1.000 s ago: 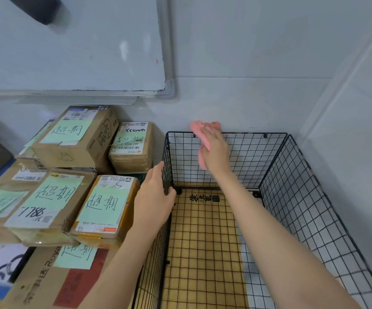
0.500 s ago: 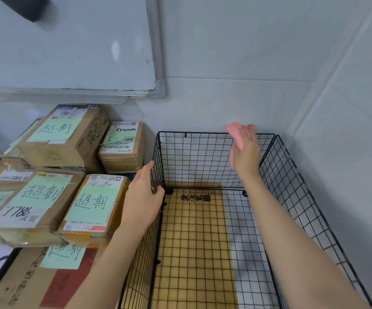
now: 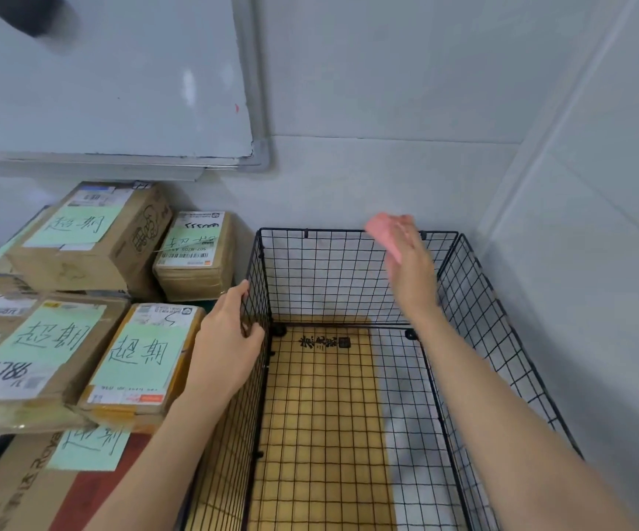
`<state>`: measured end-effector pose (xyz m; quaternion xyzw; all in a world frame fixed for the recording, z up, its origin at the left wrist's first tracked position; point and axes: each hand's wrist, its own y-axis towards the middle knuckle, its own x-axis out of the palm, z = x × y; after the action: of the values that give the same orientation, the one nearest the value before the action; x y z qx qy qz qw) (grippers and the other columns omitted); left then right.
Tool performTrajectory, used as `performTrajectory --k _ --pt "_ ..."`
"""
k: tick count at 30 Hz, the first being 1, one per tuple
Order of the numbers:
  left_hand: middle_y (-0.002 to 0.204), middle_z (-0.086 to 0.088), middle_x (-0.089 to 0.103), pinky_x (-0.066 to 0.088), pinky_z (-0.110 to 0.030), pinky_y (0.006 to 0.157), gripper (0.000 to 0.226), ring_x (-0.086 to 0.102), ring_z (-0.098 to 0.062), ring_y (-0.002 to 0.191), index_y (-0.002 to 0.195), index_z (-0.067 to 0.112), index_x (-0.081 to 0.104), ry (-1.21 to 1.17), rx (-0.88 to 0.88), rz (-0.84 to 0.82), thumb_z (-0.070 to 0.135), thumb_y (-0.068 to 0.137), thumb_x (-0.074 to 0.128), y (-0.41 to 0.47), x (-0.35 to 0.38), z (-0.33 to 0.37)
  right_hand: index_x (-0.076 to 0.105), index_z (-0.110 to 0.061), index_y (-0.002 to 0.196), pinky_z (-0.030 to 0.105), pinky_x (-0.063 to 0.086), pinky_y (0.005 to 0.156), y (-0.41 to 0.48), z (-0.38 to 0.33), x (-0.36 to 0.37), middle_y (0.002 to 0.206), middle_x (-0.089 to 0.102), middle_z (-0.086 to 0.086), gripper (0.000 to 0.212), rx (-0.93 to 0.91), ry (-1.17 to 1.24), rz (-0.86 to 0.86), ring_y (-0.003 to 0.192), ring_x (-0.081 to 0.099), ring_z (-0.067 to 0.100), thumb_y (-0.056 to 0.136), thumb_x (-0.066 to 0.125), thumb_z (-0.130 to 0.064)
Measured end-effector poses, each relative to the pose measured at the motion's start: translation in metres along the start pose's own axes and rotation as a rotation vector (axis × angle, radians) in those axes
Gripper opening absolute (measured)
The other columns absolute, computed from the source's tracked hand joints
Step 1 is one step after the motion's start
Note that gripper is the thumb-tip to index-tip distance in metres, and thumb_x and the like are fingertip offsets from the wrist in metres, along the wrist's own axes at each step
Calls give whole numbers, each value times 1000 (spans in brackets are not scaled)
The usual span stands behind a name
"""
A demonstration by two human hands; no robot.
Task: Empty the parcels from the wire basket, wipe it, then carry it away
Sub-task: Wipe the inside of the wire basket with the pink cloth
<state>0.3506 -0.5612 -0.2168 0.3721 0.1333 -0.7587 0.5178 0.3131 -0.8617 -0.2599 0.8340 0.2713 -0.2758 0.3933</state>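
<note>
White wall (image 3: 386,90) behind. left hand (image 3: 229,339) fingers curl round wire basket (image 3: 329,270) side to steady it; right hand (image 3: 411,270) fingers pinch pink cloth (image 3: 381,229), wiping back rim.

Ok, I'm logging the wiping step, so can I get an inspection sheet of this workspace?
Surface: yellow gridded mat shows under the wire basket.
Job's things: wire basket holds no parcels; parcels stacked on its left.
Clutter: nothing seen.
Hands: left hand grips the basket's left wall; right hand holds pink cloth at the back rim.
Cables: nothing seen.
Surroundings: whiteboard above the parcels; grey walls meet in a corner.
</note>
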Motion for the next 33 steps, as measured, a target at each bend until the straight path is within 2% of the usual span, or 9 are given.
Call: performTrajectory --k 3,6,9,13,17,22,26,30,33 --pt "142 -3 52 36 -16 87 64 47 8 84 149 17 37 -9 -4 9 9 91 63 0 0 2 36 -36 149 58 44 104 2 9 -7 160 30 -2 66 97 -35 51 135 46 30 94 54 -4" --pt "144 -2 50 34 -16 84 67 44 13 77 151 17 34 9 -15 9 12 91 64 0 1 5 44 -22 146 41 34 111 -2 -25 9 158 33 3 63 178 66 111 135 42 18 92 53 8" --pt "146 -2 48 36 -18 87 68 49 5 88 152 17 33 26 -15 5 14 91 65 0 1 6 53 -31 139 36 35 114 -7 -67 27 149 46 -9 40 68 145 -6 134 42 4 100 55 -21" --pt "142 -4 54 39 -26 99 66 54 -15 120 149 16 38 20 -5 23 11 89 64 0 0 1 41 -32 149 38 29 116 -14 -91 56 157 35 2 66 -226 50 -69 139 40 20 94 47 5" --pt "139 -3 55 40 -29 101 64 53 -16 122 148 19 39 -12 -7 29 9 90 63 -1 -2 0 43 -40 146 36 27 118 -4 -53 23 155 30 -18 49 -243 -15 -71 136 35 5 103 38 -17" --pt "138 -3 56 47 -37 103 65 58 -17 115 149 20 38 -47 -14 21 12 90 64 -1 2 0 34 -34 151 57 44 105 2 16 -15 161 25 -8 70 78 -118 1 136 45 30 94 56 1" --pt "144 -2 51 47 -44 104 70 55 -23 120 151 18 34 -14 -18 8 13 89 66 -1 3 0 45 -30 143 46 40 106 -2 -36 12 154 37 1 74 140 32 127 135 46 30 87 50 17" --pt "144 -3 51 45 -44 105 70 54 -23 123 151 18 35 4 -12 1 13 89 66 0 3 -1 40 -41 145 39 42 109 -10 -81 50 158 32 -7 47 -50 83 -84 132 46 11 105 43 -18" --pt "142 -4 53 46 -42 104 68 56 -22 119 149 19 37 -4 -11 11 11 88 66 1 1 -1 30 -41 152 40 48 103 -5 -84 61 161 25 -5 72 -156 41 -165 134 46 18 96 48 1"
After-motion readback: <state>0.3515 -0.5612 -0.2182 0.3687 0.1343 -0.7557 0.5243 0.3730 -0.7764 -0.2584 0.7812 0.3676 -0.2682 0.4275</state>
